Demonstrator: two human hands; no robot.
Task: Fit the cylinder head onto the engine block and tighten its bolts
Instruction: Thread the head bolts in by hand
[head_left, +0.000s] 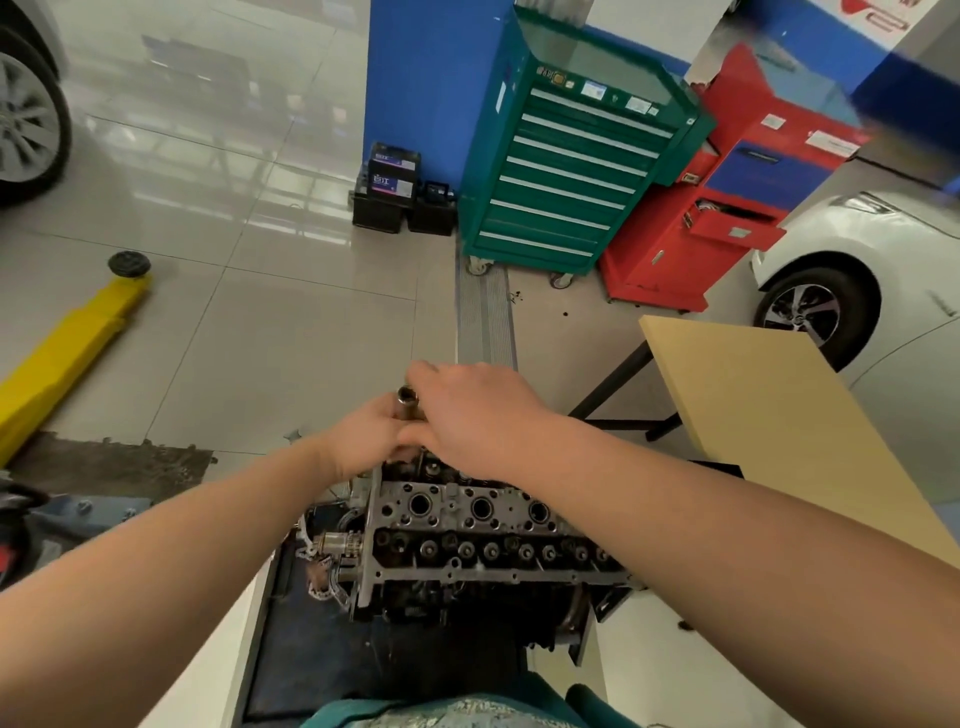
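The grey cylinder head (467, 525) sits on the dark engine block (467, 613) in front of me, with three round plug wells and rows of valve parts showing on top. At its far left corner stands a steel socket tool (404, 399), upright, its open end facing up. My left hand (363, 441) wraps around the tool's lower part. My right hand (467, 415) lies over the tool from the right, fingers curled on it. The tool's bottom end and the bolt under it are hidden by my hands.
A timing chain (322, 582) hangs at the head's left end. A tan table (769, 415) stands to the right, a yellow lift arm (67, 343) to the left. Behind are a green tool cabinet (571, 171), a red cabinet (727, 197) and a white car (857, 270).
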